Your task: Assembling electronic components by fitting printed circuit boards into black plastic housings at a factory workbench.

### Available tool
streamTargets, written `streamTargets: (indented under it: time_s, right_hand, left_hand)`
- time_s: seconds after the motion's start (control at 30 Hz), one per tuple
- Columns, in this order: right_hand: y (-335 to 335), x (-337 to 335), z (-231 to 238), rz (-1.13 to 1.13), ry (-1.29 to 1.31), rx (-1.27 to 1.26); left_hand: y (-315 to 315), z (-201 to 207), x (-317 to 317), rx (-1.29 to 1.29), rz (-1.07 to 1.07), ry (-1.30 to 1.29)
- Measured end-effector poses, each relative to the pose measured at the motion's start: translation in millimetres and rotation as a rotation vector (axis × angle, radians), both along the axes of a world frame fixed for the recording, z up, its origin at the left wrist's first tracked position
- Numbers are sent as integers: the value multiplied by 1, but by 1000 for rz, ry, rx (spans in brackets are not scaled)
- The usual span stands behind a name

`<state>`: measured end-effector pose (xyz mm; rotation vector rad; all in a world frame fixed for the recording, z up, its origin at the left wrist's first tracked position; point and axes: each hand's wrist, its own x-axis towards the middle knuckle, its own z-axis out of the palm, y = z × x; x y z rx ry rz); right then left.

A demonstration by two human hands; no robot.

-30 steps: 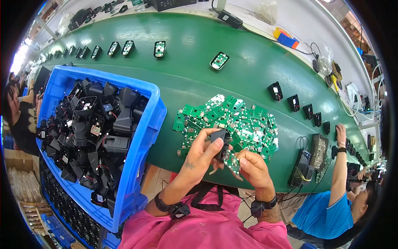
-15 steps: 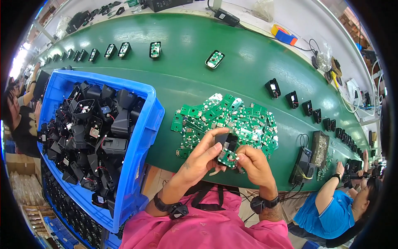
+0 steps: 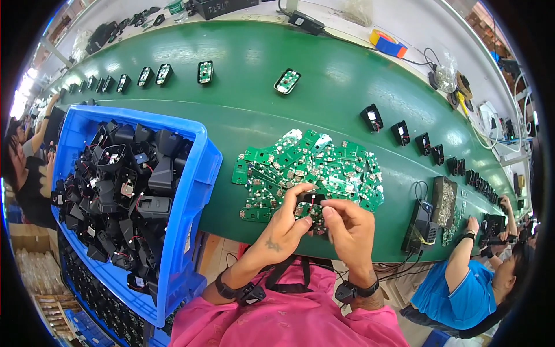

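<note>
A small black plastic housing (image 3: 317,197) is gripped in my left hand (image 3: 278,226), over the near edge of a pile of green circuit boards (image 3: 341,165). A short red wire (image 3: 313,200) shows inside the housing. Part of a green circuit board (image 3: 301,209) shows at the housing's lower side, partly covered by my fingers. My right hand (image 3: 350,227) is closed in a pinch at the housing's right side. What lies between its thumb and forefinger is hidden.
Left stands a blue crate (image 3: 211,156) heaped with black housings (image 3: 159,176). Housings with boards (image 3: 287,81) line the green bench (image 3: 243,115); other housings (image 3: 372,118) stand right. A black device (image 3: 421,228) and a tray of small parts (image 3: 444,202) sit near a co-worker in blue (image 3: 451,292).
The housing has been tilted and brought lower, with its opening and red wire now showing. My right hand has moved up against its side. The view has shifted slightly.
</note>
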<state>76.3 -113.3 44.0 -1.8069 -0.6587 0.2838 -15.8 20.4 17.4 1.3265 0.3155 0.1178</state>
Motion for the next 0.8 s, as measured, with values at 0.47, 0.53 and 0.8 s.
streamTargets:
  time_s: [0.47, 0.53, 0.8]
  right_hand:
    - [3, -24, -11, -54, 477, 325]
    - [3, -28, -8, -51, 401, 324]
    - [-10, -7, 24, 158, -160, -47]
  left_hand:
    - [-13, -5, 0, 17, 61, 25]
    - [-15, -2, 0, 28, 94, -21]
    - [-5, 6, -8, 207, 20, -240]
